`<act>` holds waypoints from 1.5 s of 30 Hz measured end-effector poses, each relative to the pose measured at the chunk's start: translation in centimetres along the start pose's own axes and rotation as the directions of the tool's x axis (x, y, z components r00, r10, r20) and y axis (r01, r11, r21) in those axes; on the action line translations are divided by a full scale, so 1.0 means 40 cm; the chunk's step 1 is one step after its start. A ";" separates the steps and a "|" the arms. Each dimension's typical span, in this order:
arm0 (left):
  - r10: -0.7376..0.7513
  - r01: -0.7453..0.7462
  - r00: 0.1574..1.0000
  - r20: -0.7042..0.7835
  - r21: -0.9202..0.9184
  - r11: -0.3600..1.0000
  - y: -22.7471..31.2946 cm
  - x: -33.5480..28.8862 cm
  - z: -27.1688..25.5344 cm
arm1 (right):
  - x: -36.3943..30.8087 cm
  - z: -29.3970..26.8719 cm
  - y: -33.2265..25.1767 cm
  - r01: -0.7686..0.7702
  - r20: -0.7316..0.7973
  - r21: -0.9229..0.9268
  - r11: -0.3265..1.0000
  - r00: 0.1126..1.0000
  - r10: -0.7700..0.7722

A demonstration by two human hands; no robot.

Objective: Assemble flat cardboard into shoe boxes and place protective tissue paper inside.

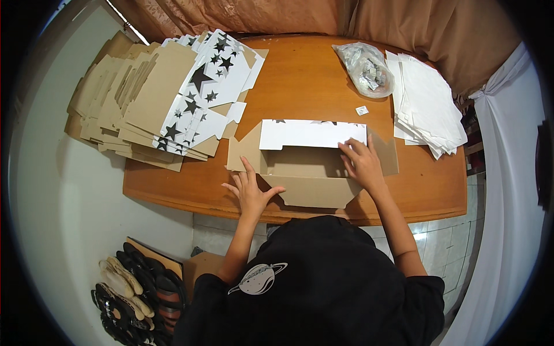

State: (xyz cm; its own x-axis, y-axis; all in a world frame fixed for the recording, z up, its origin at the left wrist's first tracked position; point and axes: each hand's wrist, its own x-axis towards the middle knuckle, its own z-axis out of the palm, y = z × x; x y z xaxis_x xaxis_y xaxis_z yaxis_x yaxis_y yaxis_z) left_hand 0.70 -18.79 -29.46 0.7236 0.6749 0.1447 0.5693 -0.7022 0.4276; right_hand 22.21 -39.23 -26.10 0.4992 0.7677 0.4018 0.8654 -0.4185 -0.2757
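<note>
A partly folded cardboard box (314, 192) stands near the front edge of the table, brown inside, its top and side flaps spread outward. Its far flap (311, 134) is white with a few black stars along the edge. At the box's left front corner, my left hand (251, 193) has its fingers spread, thumb along the near flap. My right hand (362, 164) is at the right end, fingers bent over the corner by the white flap. Nothing shows gripped in it, though its fingertips partly hide against the box.
Flat cardboard box blanks (156, 81), some star-printed, are piled at the left of the wooden table (294, 75). Behind the box lie a clear plastic bag (369, 72) of small packets, one loose packet (362, 110) and white paper sheets (427, 104). Shoes (138, 282) sit below left.
</note>
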 end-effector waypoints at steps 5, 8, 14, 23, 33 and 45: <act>0.201 -0.201 0.980 -0.004 0.041 0.979 -0.016 0.007 -0.001 | -0.011 0.020 0.015 0.026 0.052 -0.065 0.998 0.998 -0.022; 0.340 -0.338 0.939 -0.042 0.046 0.940 -0.026 0.012 -0.002 | -0.014 0.030 0.019 0.033 0.108 -0.142 0.989 0.994 -0.018; 0.444 -0.446 0.892 -0.084 -0.003 0.895 -0.027 0.023 -0.006 | -0.021 0.031 0.022 -0.011 0.139 -0.103 0.995 0.990 0.025; 0.572 -0.575 0.812 0.111 -0.013 0.818 0.013 0.022 -0.021 | -0.020 0.005 -0.013 0.045 -0.039 0.082 0.996 0.998 -0.042; 0.478 -0.495 0.869 0.128 0.207 0.844 0.070 0.023 -0.035 | -0.095 -0.086 -0.061 0.148 -0.403 -0.012 0.989 0.905 -0.140; 0.701 -0.722 0.670 0.245 -0.003 0.692 0.194 0.146 0.010 | -0.192 0.014 -0.085 -0.246 -0.385 0.361 0.899 0.839 0.384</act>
State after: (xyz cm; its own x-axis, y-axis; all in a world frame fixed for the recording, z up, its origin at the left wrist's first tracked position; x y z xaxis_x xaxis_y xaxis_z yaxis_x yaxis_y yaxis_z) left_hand 9.49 -20.37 -25.64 0.9794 -0.0958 0.1780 -0.1304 -0.9723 0.1942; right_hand 15.43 -43.42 -28.73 0.7679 0.2963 0.5679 0.6400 -0.3896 -0.6623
